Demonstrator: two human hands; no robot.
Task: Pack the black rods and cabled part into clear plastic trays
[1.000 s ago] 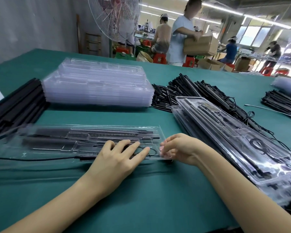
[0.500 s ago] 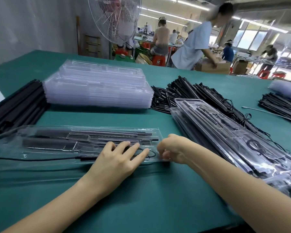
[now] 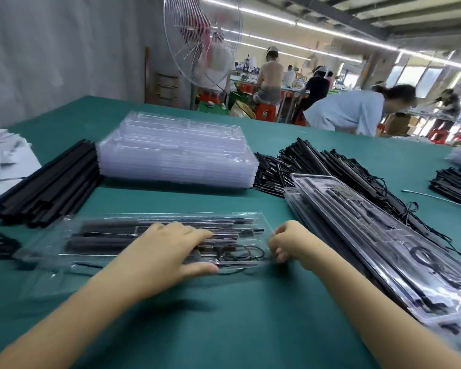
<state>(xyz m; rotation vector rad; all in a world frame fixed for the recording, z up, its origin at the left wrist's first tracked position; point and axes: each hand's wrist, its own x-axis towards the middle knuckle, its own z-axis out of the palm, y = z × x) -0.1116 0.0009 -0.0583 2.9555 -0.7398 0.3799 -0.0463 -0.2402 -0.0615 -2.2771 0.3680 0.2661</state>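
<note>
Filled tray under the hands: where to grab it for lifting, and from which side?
Take the flat rim at the short right end of the tray, coming from the right, where the right hand pinches it. It lies flat, long and thin, rods filling the middle; it may sag, so support the left end too.

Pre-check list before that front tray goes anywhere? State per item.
1. Black rods lying inside front tray: ok.
2. Coiled cable inside tray's right end: ok.
3. Left hand flat on tray: ok.
4. Right hand pinching tray's right edge: ok.
5. Tray closed and snapped: cannot tell, blurred.
6. Loose cable at table's left clear of tray: cannot tell.
</note>
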